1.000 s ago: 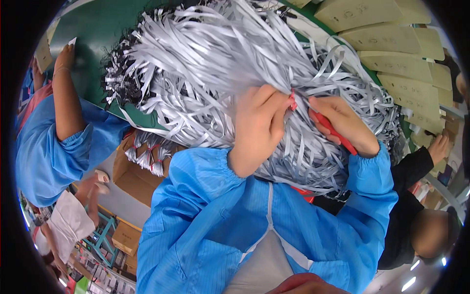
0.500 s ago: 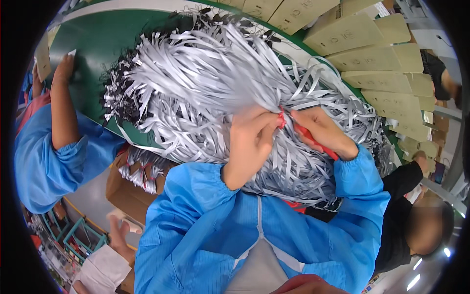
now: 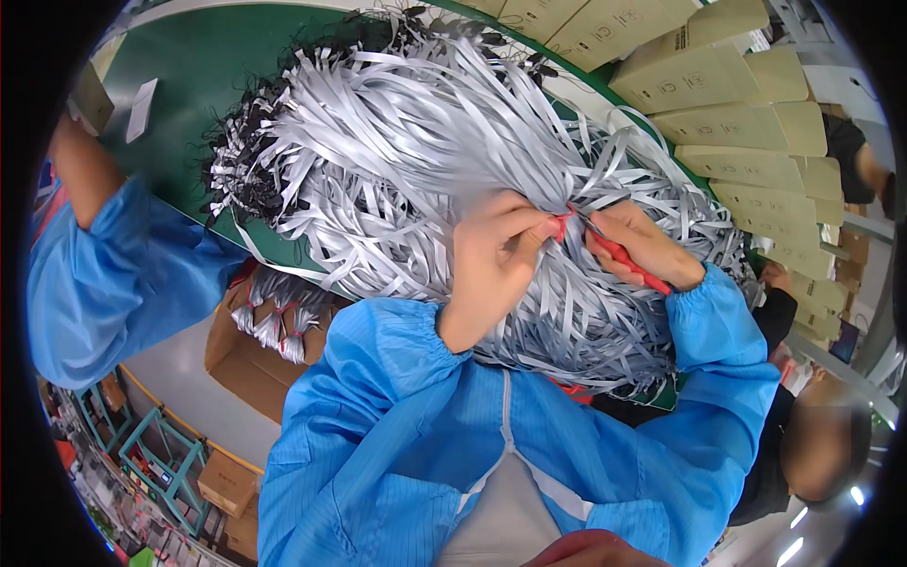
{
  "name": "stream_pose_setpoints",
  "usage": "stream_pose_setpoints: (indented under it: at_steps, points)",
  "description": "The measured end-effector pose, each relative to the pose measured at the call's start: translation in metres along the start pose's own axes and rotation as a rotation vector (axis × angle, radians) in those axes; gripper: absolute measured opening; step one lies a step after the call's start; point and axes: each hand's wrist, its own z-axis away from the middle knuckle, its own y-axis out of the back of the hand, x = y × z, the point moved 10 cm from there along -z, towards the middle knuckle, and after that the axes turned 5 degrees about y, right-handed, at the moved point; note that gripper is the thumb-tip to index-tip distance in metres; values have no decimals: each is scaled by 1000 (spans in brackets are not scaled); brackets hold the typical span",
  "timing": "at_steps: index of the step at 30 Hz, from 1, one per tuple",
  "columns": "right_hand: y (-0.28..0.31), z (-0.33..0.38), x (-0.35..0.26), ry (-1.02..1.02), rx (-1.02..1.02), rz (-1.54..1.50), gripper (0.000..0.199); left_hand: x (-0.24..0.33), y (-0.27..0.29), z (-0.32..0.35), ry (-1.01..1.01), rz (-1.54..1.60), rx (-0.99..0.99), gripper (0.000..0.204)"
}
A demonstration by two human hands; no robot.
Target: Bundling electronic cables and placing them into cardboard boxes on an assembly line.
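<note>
A big heap of silver-grey lanyards [image 3: 416, 156] with black cord ends covers much of the green table. One thick bunch is gathered at a red tie [image 3: 561, 225]. My left hand [image 3: 487, 265] is closed at this tie, thumb and fingertips pinching its red end. My right hand [image 3: 638, 236] is wrapped round red-handled scissors [image 3: 625, 259], their dark tip at the tie beside my left fingertips. Whether the blades have cut into the tie cannot be made out. More loose lanyards lie beneath both hands.
Tan cardboard boxes [image 3: 723, 118] line the far right edge of the green table [image 3: 203, 47]. A flat white piece [image 3: 142, 111] lies at far left, near a co-worker's blue sleeve [image 3: 132, 283]. Below left, an open carton [image 3: 231, 364] holds tied silver bundles [image 3: 283, 317]. Another person is at right.
Both my hands have shifted slightly right with the tied bunch, and the scissors' dark tip now shows at the tie. The co-worker's hand has left the flat white piece on the table.
</note>
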Motion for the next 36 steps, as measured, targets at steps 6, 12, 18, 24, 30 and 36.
stream_pose_setpoints:
  at_steps: [6,12,18,24,30,36]
  points:
    - [3,13,-5,22,-17,-124,62,-13,12,-2,75,-1,30,5]
    - [35,56,-52,279,226,35,72,15,38,-2,-124,-47,140,6]
    - [29,56,-77,442,174,197,73,92,96,12,-368,-201,303,19]
    - [33,20,-50,399,140,109,62,90,165,-92,-213,-481,244,15]
    - [15,12,-57,395,3,112,53,37,161,-266,367,-613,58,67]
    - [41,107,-82,498,280,87,45,116,68,-155,-347,-863,-242,43]
